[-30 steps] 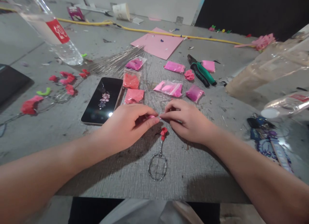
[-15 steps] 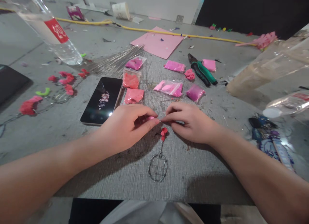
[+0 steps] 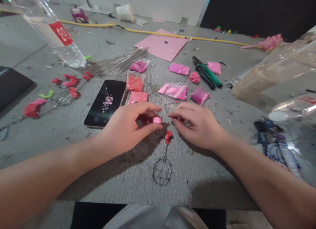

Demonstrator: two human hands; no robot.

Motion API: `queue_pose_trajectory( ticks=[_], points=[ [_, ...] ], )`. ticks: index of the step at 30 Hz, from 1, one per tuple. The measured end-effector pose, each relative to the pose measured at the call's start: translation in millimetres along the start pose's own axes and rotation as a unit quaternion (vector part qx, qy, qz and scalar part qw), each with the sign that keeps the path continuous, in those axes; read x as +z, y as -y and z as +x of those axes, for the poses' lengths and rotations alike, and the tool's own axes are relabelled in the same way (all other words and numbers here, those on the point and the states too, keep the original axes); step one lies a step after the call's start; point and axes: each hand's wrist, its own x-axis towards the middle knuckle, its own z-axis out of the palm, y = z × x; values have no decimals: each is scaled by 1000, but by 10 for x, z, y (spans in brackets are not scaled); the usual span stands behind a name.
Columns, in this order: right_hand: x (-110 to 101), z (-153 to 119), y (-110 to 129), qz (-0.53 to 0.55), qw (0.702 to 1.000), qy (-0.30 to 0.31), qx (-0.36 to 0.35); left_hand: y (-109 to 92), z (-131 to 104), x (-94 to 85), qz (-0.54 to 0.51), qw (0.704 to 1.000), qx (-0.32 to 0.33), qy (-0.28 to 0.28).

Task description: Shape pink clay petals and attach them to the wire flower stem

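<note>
My left hand (image 3: pixel 134 122) pinches a soft pink lump of modelling clay (image 3: pixel 157 120) between thumb and fingers. My right hand (image 3: pixel 194 123) faces it across a small gap, fingers curled and the thumb close to the index finger. A tiny pinkish bit (image 3: pixel 167 123) shows by the right thumb tip; whether the fingers grip it is unclear. Below the hands lies a small twisted-wire racket shape (image 3: pixel 162 171), its handle topped with red clay (image 3: pixel 168 135).
Bags of pink clay (image 3: pixel 174 90) and orange clay (image 3: pixel 135 81) lie ahead. A phone (image 3: pixel 106 102) is beside my left hand. Green-handled pliers (image 3: pixel 207 72), thin wires (image 3: pixel 118 64), a water bottle (image 3: pixel 59 35), pink paper (image 3: pixel 161 44) and keys (image 3: pixel 269 130) surround the work area.
My hands have drawn slightly apart from touching fingertips. The pink clay lump in my left hand now shows more fully. The wire racket stays in place.
</note>
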Motion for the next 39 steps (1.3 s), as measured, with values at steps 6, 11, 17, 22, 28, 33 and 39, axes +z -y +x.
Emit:
queue_pose_trajectory(
  ticks=[6,11,17,22,28,33,39],
  points=[
    [14,-17,184,-20,994,-85,-71,8,30,30,-106,994,10,-5],
    [62,-14,238,-18,986,-134,-99,26,13,93,-164,986,38,-17],
    [83,-18,268,-19,984,-157,-83,28,3,128,-175,980,93,-22],
    [93,-24,288,-5,988,-136,-68,29,3,122,-152,985,86,1],
    [74,-41,289,41,992,-115,-40,-56,-37,99,-146,985,86,28],
    [-4,-45,226,46,989,-135,41,-28,-11,69,-69,996,59,6],
    [12,-14,123,-21,994,-101,42,81,59,35,71,997,25,-6]
  ],
)
